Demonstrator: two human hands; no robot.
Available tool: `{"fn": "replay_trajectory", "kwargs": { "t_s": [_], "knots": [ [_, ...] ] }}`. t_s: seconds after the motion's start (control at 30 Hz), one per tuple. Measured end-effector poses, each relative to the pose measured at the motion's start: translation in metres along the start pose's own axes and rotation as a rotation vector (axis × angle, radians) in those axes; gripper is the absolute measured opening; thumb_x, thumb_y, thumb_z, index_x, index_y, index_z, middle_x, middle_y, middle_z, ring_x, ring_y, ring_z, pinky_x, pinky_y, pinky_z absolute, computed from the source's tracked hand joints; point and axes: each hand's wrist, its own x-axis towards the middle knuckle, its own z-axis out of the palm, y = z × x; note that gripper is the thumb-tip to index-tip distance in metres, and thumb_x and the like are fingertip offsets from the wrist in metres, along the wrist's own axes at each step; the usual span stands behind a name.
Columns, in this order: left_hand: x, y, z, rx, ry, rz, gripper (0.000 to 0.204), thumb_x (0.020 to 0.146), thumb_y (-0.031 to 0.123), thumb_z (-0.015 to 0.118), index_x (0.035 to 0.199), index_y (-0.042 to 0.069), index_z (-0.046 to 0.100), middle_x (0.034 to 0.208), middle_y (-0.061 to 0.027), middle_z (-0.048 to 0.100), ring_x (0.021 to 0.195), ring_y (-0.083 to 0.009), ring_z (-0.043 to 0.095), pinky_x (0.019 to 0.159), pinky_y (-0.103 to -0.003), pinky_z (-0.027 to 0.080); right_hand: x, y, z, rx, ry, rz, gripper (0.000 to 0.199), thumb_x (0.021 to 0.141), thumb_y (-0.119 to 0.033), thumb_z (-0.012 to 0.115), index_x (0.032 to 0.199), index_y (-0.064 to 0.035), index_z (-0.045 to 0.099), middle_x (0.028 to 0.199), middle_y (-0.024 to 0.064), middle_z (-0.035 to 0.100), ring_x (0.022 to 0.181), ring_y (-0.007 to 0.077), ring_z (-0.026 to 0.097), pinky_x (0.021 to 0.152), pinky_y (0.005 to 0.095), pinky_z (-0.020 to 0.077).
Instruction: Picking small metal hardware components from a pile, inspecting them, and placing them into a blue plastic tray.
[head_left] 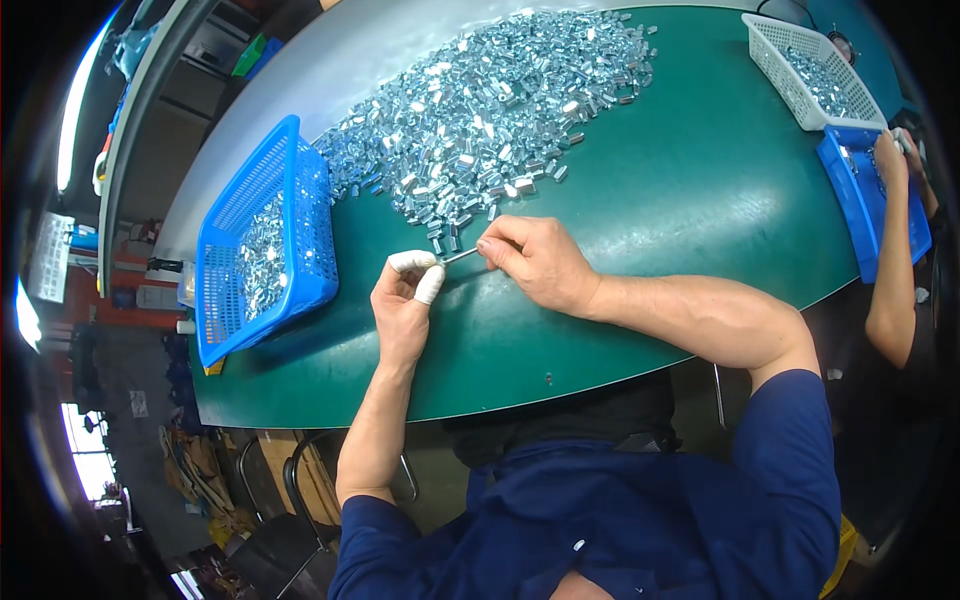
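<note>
My left hand point(405, 300), with white finger cots on thumb and forefinger, pinches one end of a thin metal pin point(460, 256) just above the green table point(640, 250). My right hand point(540, 262) pinches the pin's other end with its fingertips. Both hands meet at the near edge of a large heap of small shiny metal parts point(490, 110) spread across the table's middle and back.
A blue plastic basket point(265, 240) holding several metal parts stands at the left. At the far right are a white basket point(810, 70) of parts and a blue tray point(870, 200), with another person's arm point(893, 250) beside them. A chair stands below left.
</note>
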Motion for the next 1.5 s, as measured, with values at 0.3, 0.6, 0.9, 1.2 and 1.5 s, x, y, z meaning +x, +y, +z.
{"fn": "replay_trajectory", "kwargs": {
  "t_s": [0.3,0.6,0.9,1.2,1.5],
  "knots": [
    [-0.006,0.009,0.000,0.232,-0.131,-0.020,0.019,0.095,-0.001,0.074,0.114,-0.001,0.071,0.108,-0.0014,0.070,0.102,-0.0111,0.065,0.092,-0.026,0.052,0.000,-0.007,0.000,-0.020,-0.067,0.069,0.031,0.102,-0.026,0.063,0.082,-0.0024,0.068,0.074,0.0135,0.070,0.068,0.0313,0.068,0.063,0.0422,0.0505],
    [-0.010,0.012,0.006,0.351,-0.182,0.070,0.015,0.093,-0.001,0.075,0.107,-0.001,0.072,0.105,-0.0045,0.069,0.098,-0.0118,0.065,0.089,-0.027,0.051,-0.001,-0.006,-0.003,-0.214,-0.192,0.054,0.040,0.102,-0.035,0.062,0.080,-0.0038,0.071,0.068,0.0131,0.068,0.064,0.0325,0.068,0.060,0.0453,0.0490],
    [-0.009,0.007,0.003,0.366,-0.164,0.071,0.014,0.094,0.001,0.075,0.108,-0.001,0.072,0.106,-0.0039,0.070,0.099,-0.0127,0.066,0.089,-0.027,0.052,-0.004,-0.006,0.005,-0.089,-0.055,-0.101,0.027,0.100,-0.026,0.069,0.089,-0.0017,0.072,0.075,0.0124,0.070,0.069,0.0256,0.069,0.063,0.0391,0.0515],
    [-0.011,0.011,0.005,0.288,-0.204,0.023,0.013,0.095,0.005,0.075,0.106,-0.001,0.073,0.106,-0.0050,0.071,0.097,-0.0129,0.066,0.087,-0.027,0.052,-0.002,0.001,0.000,-0.209,-0.057,-0.233,0.017,0.096,-0.019,0.071,0.091,-0.0025,0.072,0.079,0.0141,0.070,0.071,0.0299,0.069,0.064,0.0406,0.0515],
    [-0.006,0.016,0.020,0.580,-0.094,0.384,0.013,0.088,0.005,0.080,0.099,0.001,0.073,0.094,-0.0112,0.071,0.086,-0.0237,0.069,0.075,-0.034,0.054,0.000,-0.006,0.002,-0.167,-0.117,0.060,0.035,0.100,-0.029,0.062,0.078,-0.0027,0.068,0.069,0.0196,0.066,0.068,0.0387,0.067,0.064,0.0496,0.0490]
  ]
}}
